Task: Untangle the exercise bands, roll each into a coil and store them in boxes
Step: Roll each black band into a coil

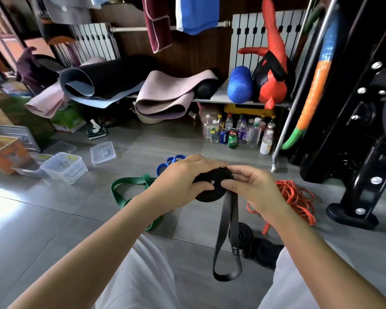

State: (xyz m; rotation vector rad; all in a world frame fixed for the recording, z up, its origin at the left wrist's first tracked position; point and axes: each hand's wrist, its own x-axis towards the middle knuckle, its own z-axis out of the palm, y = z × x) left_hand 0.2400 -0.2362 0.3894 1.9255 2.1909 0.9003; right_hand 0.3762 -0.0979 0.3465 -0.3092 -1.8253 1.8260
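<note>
- Here both hands meet over the floor, working one black band (pixel 226 221) into a coil (pixel 212 186).
- The left hand (pixel 183 179) is clamped on the coil's left side, thumb pressed near the open centre, fingers wrapped over the top edge.
- The right hand (pixel 252 186) pinches the coil's right side, thumb on the face, right where the loose band leaves the roll.
- The coil stands on edge between the hands, its flat face turned toward the camera.
- The unrolled tail hangs straight down from the coil's lower right, a long doubled loop ending between the knees; its long axis runs toward the person.
- So the band to be taken up lies below the hands, and the right hand is the nearer one to feed it, while the left looks set to turn the roll.
- More black coils (pixel 252 244) lie on the floor beside the right knee, apparently already rolled.
- Green band (pixel 129 192), blue band (pixel 167 163) and orange band (pixel 296 199) lie loose on the floor, not yet coiled.
- A clear box (pixel 64 167) stands open to the far left, well apart from the hands, with its lid (pixel 103 152) near it.
- Judged from this, rolling is partway done and boxing remains.
</note>
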